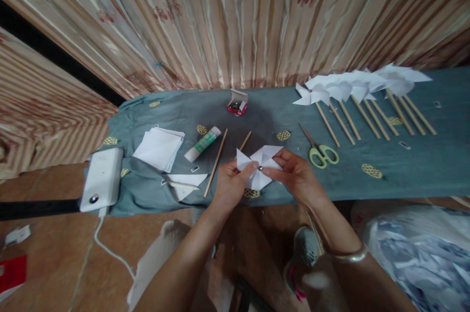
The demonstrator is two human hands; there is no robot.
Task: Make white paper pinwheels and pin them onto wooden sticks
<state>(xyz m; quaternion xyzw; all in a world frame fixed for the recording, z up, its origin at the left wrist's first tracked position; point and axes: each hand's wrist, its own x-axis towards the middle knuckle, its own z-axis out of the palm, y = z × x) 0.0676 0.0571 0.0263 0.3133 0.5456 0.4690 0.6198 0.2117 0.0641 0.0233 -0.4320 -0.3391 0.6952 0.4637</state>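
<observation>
A white paper pinwheel (260,155) is held over the table's front edge between both hands. My left hand (233,180) pinches its left side, the thumb near the middle. My right hand (295,172) grips the right side, its thumb close to a small shiny pin head (260,168) at the centre. Just behind the pinwheel lies a wooden stick (245,140), its near end hidden. Another stick (216,161) rests left of my left hand. To the right of my right hand are green-handled scissors (323,154).
Finished pinwheels on sticks (352,87) lie in a row at the back right. A small red box of pins (237,105) stands open. A glue stick (202,144), stacked white paper (159,148), a pencil (182,185) on a paper scrap and a white power bank (103,177) lie left.
</observation>
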